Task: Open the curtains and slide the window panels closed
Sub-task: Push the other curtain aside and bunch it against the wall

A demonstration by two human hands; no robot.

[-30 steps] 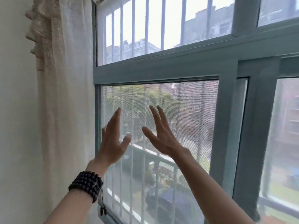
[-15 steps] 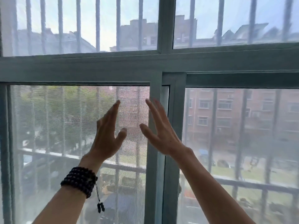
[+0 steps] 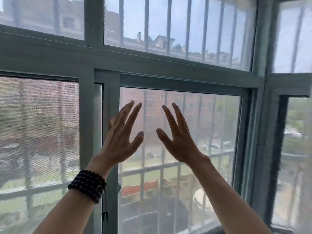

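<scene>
Facing the window, the person held both hands raised at the centre of the frame, palms turned toward the glass. The left hand (image 3: 121, 139) had its fingers straight and spread, thumb out to the right, and lay over the vertical edge of the sliding glass panel (image 3: 211, 132), which filled the centre and centre right of the frame. The right hand (image 3: 179, 141) was likewise spread, fingers straight, thumb pointing left toward the other thumb, the two hands apart with a gap between them. Neither hand gripped anything; whether the palms actually touched the pane could not be told. A wrap of dark beads, the bracelet (image 3: 87, 185), sat on the left wrist at lower left. At the left of the frame stood a mesh screen panel (image 3: 38, 132), its upright stile just beside the stile of the glass panel. The grey-green window frame (image 3: 152, 65) ran across above both, with fixed upper panes over it. Vertical security bars (image 3: 169, 26) showed outside, and buildings beyond them.
</scene>
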